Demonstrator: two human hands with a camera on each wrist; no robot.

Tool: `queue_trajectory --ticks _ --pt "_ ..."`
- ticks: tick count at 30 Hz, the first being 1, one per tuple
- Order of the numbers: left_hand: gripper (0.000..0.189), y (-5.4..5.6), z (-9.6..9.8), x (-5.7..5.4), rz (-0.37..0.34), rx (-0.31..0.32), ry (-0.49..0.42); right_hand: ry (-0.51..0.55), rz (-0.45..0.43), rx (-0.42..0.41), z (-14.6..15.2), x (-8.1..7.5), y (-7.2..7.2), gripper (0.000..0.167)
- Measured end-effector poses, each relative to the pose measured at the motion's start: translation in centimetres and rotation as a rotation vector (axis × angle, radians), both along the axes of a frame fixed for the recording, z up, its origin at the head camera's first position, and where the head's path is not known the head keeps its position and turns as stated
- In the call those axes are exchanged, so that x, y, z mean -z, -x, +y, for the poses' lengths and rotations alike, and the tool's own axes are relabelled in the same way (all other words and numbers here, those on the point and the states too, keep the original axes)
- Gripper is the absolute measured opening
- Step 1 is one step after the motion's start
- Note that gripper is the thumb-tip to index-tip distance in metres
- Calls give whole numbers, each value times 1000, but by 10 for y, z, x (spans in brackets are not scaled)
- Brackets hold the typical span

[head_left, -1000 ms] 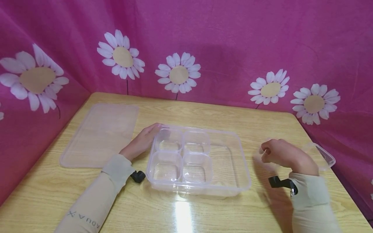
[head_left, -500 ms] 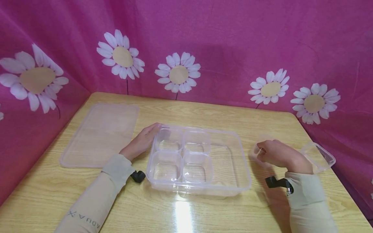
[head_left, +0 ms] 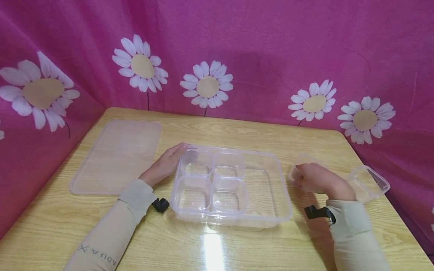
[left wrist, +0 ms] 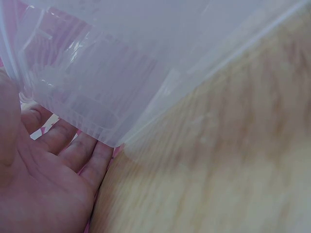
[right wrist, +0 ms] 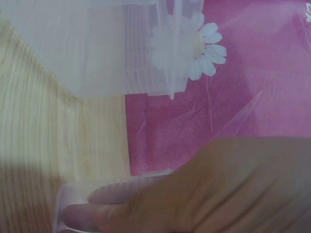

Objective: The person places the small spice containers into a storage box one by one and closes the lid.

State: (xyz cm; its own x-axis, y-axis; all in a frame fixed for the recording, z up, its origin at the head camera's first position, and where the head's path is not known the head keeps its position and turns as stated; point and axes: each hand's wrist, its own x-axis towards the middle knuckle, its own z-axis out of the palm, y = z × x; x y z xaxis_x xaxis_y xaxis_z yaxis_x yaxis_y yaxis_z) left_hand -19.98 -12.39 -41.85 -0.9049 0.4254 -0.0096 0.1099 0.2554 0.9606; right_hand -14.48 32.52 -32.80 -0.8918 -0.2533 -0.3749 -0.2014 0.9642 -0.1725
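Note:
A large clear plastic container point(head_left: 261, 188) stands mid-table with several small square cups, one of them a front-left cup point(head_left: 194, 194), filling its left part. The container's right part holds no cups. My left hand point(head_left: 164, 165) rests against its back-left corner. In the left wrist view the fingers point(left wrist: 60, 136) lie fairly straight behind the container's wall point(left wrist: 112, 73). To the right of the container, my right hand point(head_left: 317, 180) grips a small clear plastic cup point(right wrist: 73, 194) by its wall, partly hiding it. The large container's side point(right wrist: 107, 48) appears above that cup in the right wrist view.
A large flat translucent lid point(head_left: 118, 158) lies at the table's left. Near the right edge another small clear cup point(head_left: 369, 182) lies tipped on its side. A pink flowered cloth point(head_left: 257, 67) hangs behind and beside the wooden table point(head_left: 237, 128).
My right hand has moved a short way left with the small cup, closer to the large container, and more of the tipped cup shows. My left hand and the large container stay put.

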Motion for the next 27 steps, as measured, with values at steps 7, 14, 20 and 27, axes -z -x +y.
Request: queue_trajectory --ticks 7,14,20,27 --pt "61 0 0 -2 8 10 -12 -20 69 -46 -4 4 3 22" --pt "60 -1 1 -2 0 7 -6 -5 86 -63 -1 7 3 24" --pt "61 0 1 -2 1 1 0 -12 77 -47 0 8 2 17" --pt "60 0 0 -1 -1 10 -22 -25 54 -14 -2 6 2 12"
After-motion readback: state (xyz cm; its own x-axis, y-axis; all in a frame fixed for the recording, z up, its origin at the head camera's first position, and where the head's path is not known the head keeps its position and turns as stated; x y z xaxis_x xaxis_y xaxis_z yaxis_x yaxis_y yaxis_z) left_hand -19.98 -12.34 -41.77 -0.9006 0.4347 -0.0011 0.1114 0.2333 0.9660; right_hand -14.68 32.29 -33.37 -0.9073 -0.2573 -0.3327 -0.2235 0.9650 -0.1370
